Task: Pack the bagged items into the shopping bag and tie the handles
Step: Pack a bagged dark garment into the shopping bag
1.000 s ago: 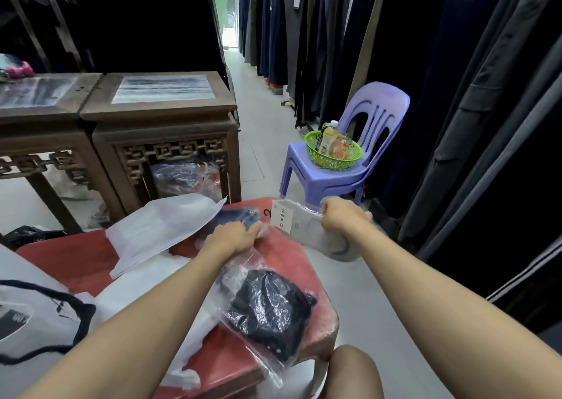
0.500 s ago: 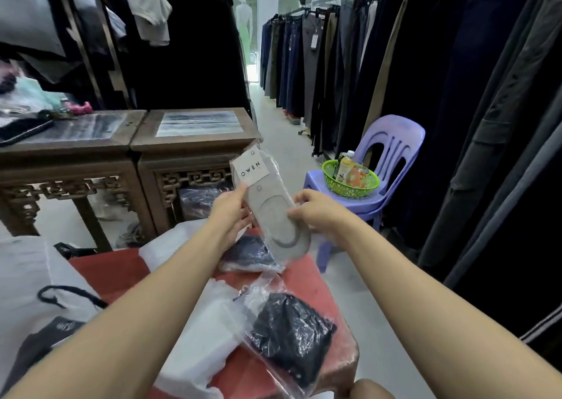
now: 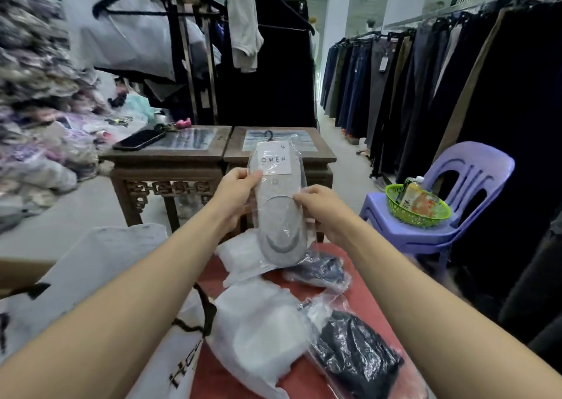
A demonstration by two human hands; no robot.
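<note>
Both hands hold up a clear-bagged pair of grey socks with an "OWEN" card, upright above the red stool. My left hand pinches its left edge near the card; my right hand grips its right edge. On the stool lie a bagged dark garment, a bagged blue patterned item and two white bagged items. The white shopping bag with black handles lies at the lower left.
Two carved wooden tables stand behind the stool, with a phone on the left one. A purple plastic chair holding a green basket is at the right. Clothes racks line the right side and back.
The socks bag has been lifted from the stool's right edge up in front of me, turned upright; my left hand left the stool and took hold of it. The view tilted upward.
</note>
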